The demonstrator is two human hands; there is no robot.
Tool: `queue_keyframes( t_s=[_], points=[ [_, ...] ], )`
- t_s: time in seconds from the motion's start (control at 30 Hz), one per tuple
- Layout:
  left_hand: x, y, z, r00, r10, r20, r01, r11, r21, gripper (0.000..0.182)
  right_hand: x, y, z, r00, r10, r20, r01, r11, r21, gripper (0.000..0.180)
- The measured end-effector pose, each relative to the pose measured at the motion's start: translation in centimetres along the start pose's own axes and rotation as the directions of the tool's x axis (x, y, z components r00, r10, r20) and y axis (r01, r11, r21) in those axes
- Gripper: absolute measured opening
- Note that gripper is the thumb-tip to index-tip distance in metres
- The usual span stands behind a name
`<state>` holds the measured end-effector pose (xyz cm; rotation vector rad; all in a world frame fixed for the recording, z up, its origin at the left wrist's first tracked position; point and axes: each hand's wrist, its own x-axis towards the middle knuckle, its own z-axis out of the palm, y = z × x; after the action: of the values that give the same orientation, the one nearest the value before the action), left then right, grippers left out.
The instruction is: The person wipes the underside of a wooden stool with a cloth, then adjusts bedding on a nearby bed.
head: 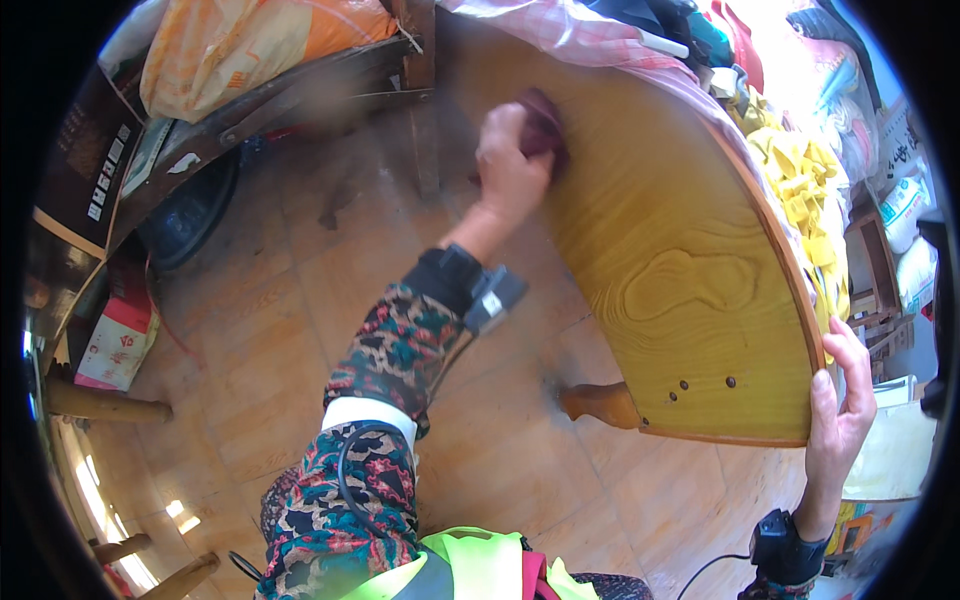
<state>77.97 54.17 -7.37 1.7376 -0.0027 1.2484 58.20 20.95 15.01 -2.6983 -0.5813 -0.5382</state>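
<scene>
A varnished wooden bed end panel (660, 210) with a swirling grain stands in front of me, to the right. My left hand (514, 161) is shut on a crumpled maroon cloth (541, 127), which lies against the panel's face near its far left part. On the right, my right hand (844, 390) rests against the panel's reddish-brown edge trim (787, 270), thumb and fingers apart. Several dark round plugs (730, 382) dot the panel's near corner. A short carved wooden leg (604, 403) juts from its lower edge toward the floor.
Pink checked fabric (600, 37) and yellow cloth (799, 180) lie behind the panel. At left stand a wooden rack (300, 71) bearing an orange-and-white bag (225, 60), a dark basin (191, 217), a red-and-white box (120, 337) and wooden legs (112, 401). Tiles (360, 330) cover the floor.
</scene>
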Motion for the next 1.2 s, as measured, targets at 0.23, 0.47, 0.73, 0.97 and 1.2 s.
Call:
queue_keyframes(
  t_s=[0.23, 0.47, 0.73, 0.97, 1.2],
  points=[
    [6.5, -11.4, 0.3, 0.858, -0.513, 0.039, 0.514, 0.855, -0.066, 0.034, 0.1, 0.0, -0.1, 0.998, 0.048, 0.033, -0.047, 0.999, -0.013, 0.037],
    [-0.4, -10.9, 1.1, 0.818, -0.572, 0.061, 0.574, 0.807, -0.138, 0.033, 0.8, -0.3, 0.1, 0.998, 0.027, 0.053, -0.026, 0.999, -0.024, 0.036],
    [-11.7, 4.5, -1.1, 0.892, -0.353, 0.282, 0.378, 0.925, -0.035, 0.033, 0.8, -0.6, 0.4, 0.999, -0.044, -0.008, 0.043, 0.996, -0.08, 0.029],
    [-5.9, 2.0, -0.7, 0.891, -0.438, 0.118, 0.449, 0.887, -0.103, 0.034, 1.0, -0.4, 0.7, 0.997, -0.048, -0.056, 0.043, 0.996, -0.078, 0.025],
    [-5.7, 1.7, 1.1, 0.883, -0.47, 0.004, 0.47, 0.882, -0.043, 0.031, 1.6, -0.2, 0.3, 0.998, -0.003, -0.066, 0.005, 1.0, 0.03, 0.023]
  ],
)
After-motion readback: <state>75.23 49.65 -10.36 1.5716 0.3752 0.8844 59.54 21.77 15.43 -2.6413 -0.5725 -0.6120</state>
